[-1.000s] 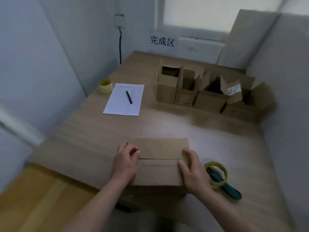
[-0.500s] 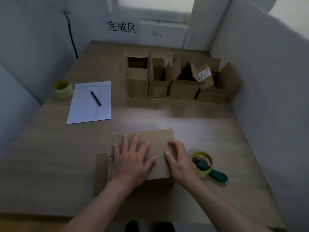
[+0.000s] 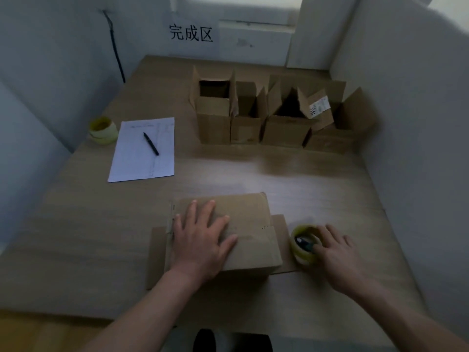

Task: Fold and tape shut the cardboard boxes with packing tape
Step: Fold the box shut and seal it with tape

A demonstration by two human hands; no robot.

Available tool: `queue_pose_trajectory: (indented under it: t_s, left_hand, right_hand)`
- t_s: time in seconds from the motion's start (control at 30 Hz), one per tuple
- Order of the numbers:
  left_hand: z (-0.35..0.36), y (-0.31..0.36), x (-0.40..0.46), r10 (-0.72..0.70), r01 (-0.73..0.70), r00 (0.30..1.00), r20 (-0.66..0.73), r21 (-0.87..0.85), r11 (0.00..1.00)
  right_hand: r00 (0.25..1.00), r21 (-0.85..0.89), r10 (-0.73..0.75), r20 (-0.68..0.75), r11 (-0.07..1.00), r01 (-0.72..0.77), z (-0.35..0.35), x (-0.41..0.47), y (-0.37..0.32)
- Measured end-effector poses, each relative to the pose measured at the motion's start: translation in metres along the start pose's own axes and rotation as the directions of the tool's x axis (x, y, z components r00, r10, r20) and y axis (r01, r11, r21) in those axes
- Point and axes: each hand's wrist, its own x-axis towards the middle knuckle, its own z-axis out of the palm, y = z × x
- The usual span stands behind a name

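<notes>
A brown cardboard box [image 3: 253,222] lies near the table's front edge with its top flaps folded down and its side flaps spread out flat on both sides. My left hand [image 3: 203,240] presses flat on the closed top flaps, fingers spread. Just right of the box sits a yellowish roll of packing tape [image 3: 299,252] with a dark green-handled tool lying in it. My right hand [image 3: 337,252] rests on the roll's right side with fingers extended, covering the tool's handle.
Several open cardboard boxes [image 3: 284,128] stand in a row at the back right, by the wall. A sheet of paper [image 3: 137,163] with a black pen [image 3: 151,144] lies at the left, beside stacked tape rolls [image 3: 102,130]. Walls enclose the wooden table [image 3: 88,237].
My right hand has left the box top and moved right onto the tape roll. My left hand stays pressed flat on the flaps. The right side flap now shows.
</notes>
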Motion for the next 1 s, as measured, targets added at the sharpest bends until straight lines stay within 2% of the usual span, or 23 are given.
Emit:
queue_pose_trajectory:
  t_s: [0.07,0.1,0.13,0.2,0.23,0.3,0.37,0.43,0.5,0.57,0.63,0.7,0.8,0.9,1.0]
  left_hand:
    - [0.000,0.001,0.000,-0.004,0.004,1.000,-0.007,0.005,1.000]
    - [0.000,0.001,0.000,-0.004,0.004,1.000,-0.014,0.010,1.000]
    - [0.001,0.001,0.000,-0.007,0.007,1.000,-0.018,0.012,1.000]
    - [0.002,0.000,0.000,-0.011,0.011,1.000,-0.019,0.007,1.000]
    - [0.002,0.001,0.000,-0.011,0.011,1.000,-0.021,0.006,1.000]
    - [0.000,0.003,0.000,-0.010,0.010,0.999,-0.039,0.007,1.000]
    - [-0.002,0.005,-0.002,-0.009,0.007,0.997,-0.079,-0.020,1.000]
    - [-0.002,0.004,-0.004,-0.002,-0.009,0.991,-0.134,-0.080,0.997]
    - [-0.002,0.001,-0.006,-0.011,-0.032,0.980,-0.197,-0.214,0.976]
    - [-0.005,-0.004,-0.008,-0.091,-0.031,0.958,-0.271,-0.415,0.909]
    - [-0.015,-0.006,-0.008,-0.175,-0.040,0.940,-0.292,-0.607,0.793]
    - [-0.029,-0.005,-0.003,-0.173,-0.062,0.954,-0.244,-0.727,0.684]
    - [-0.050,-0.003,0.012,-0.043,-0.052,0.994,-0.097,-0.800,0.598]
    - [-0.067,-0.001,0.026,0.087,0.024,0.992,0.089,-0.826,0.564]
    - [-0.077,-0.002,0.034,0.156,0.066,0.970,0.187,-0.817,0.573]
  right_hand:
    - [0.998,0.132,0.002,-0.068,0.991,0.007,-0.015,0.005,0.005]
    - [0.992,0.294,0.044,-0.117,0.956,-0.008,-0.028,0.007,0.005]
    - [0.981,0.494,0.116,-0.157,0.869,-0.024,-0.043,0.009,0.003]
    - [0.963,0.834,0.215,-0.161,0.551,0.016,-0.079,0.011,-0.011]
    - [0.968,0.918,0.199,-0.155,0.391,0.066,-0.097,0.012,-0.024]
    - [0.970,0.966,0.116,-0.213,0.175,0.192,-0.125,0.014,-0.054]
    - [0.964,0.961,0.026,-0.266,0.090,0.263,-0.138,0.015,-0.085]
    - [0.972,0.971,-0.061,-0.227,0.069,0.231,-0.136,0.016,-0.110]
    - [0.978,0.976,-0.095,-0.183,0.105,0.193,-0.126,0.015,-0.125]
    - [0.981,0.973,-0.082,-0.177,0.132,0.187,-0.120,0.017,-0.130]
    - [0.974,0.964,-0.089,-0.207,0.149,0.219,-0.119,0.019,-0.131]
    - [0.966,0.952,-0.094,-0.241,0.173,0.254,-0.118,0.020,-0.131]
    - [0.954,0.936,-0.087,-0.288,0.186,0.299,-0.117,0.021,-0.130]
    - [0.948,0.924,-0.094,-0.305,0.212,0.318,-0.117,0.022,-0.130]
    - [0.950,0.930,-0.107,-0.294,0.198,0.310,-0.117,0.024,-0.129]
